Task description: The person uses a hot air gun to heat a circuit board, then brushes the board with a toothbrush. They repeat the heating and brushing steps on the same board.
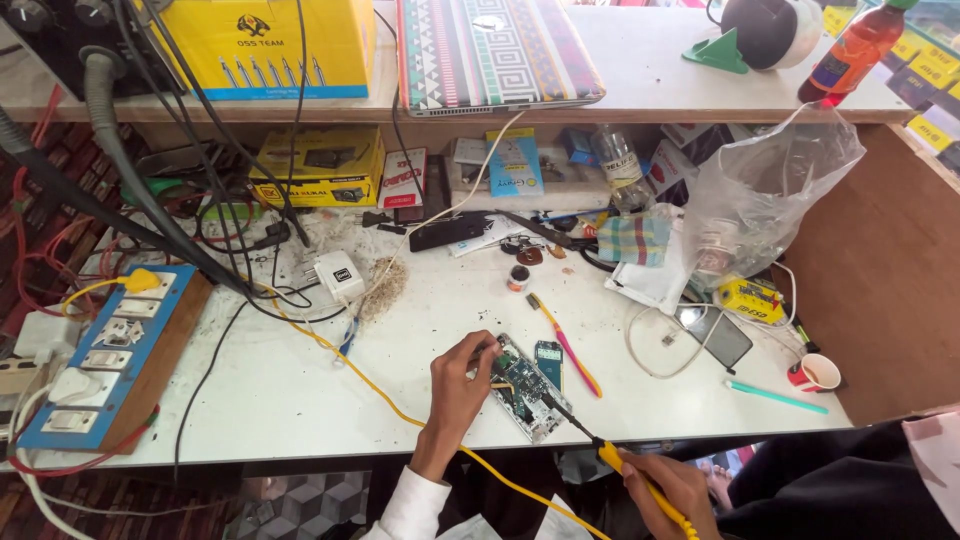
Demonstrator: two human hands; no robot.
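The right hand (668, 487), nearest the camera at the counter's (300, 390) front edge, is closed around the yellow handle of one soldering iron (590, 440), whose dark tip slants up and left onto one opened phone (525, 385). The left hand (462, 385) rests just left of that tip, wrist bent, white cuff showing, fingertips pinched narrow against the phone's circuit board to steady it. One small green board (548, 362) lies just right of the phone, with one pink-and-yellow toothbrush (566, 345) beside it. Farther right of the right hand sit one teal pen (777, 397) and one red cup (814, 373). Beyond the left hand lie one white charger (340, 276) and one black phone (448, 232). Well to its left, one blue switchboard (110, 360) runs along the counter's edge. One yellow cord (340, 355) passes under the left wrist.
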